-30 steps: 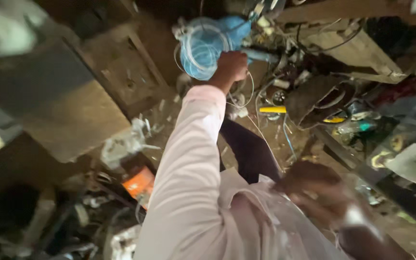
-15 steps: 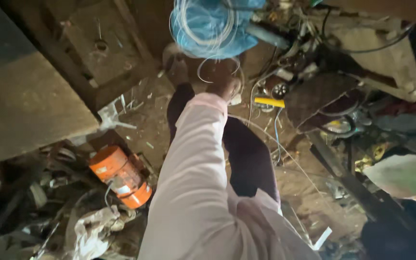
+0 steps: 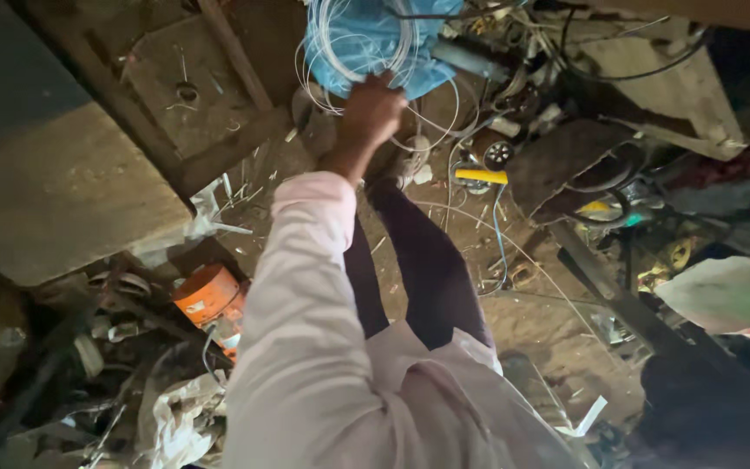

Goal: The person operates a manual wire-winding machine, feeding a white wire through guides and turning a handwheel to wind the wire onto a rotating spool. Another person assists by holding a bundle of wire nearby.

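My left hand (image 3: 373,113) reaches forward at the end of a pale pink sleeve (image 3: 305,287), with its fingers closed on a coil of thin white wire (image 3: 333,65). The coil lies against a crumpled blue plastic bag (image 3: 366,39) at the top of the view. Loose strands of the wire trail down to the dirt floor on the right. My right hand is out of sight. My legs in dark trousers (image 3: 427,269) stand below the hand.
A grey concrete slab (image 3: 54,191) fills the left. An orange can (image 3: 206,295) sits among scrap and crumpled plastic at lower left. A yellow-handled tool (image 3: 479,176), dark metal parts (image 3: 566,165), cables and a pale bag (image 3: 731,295) crowd the right.
My left hand has stayed at the wire coil and blue bag, which now sit higher in view. The blurred right hand seen a second ago has left the view.
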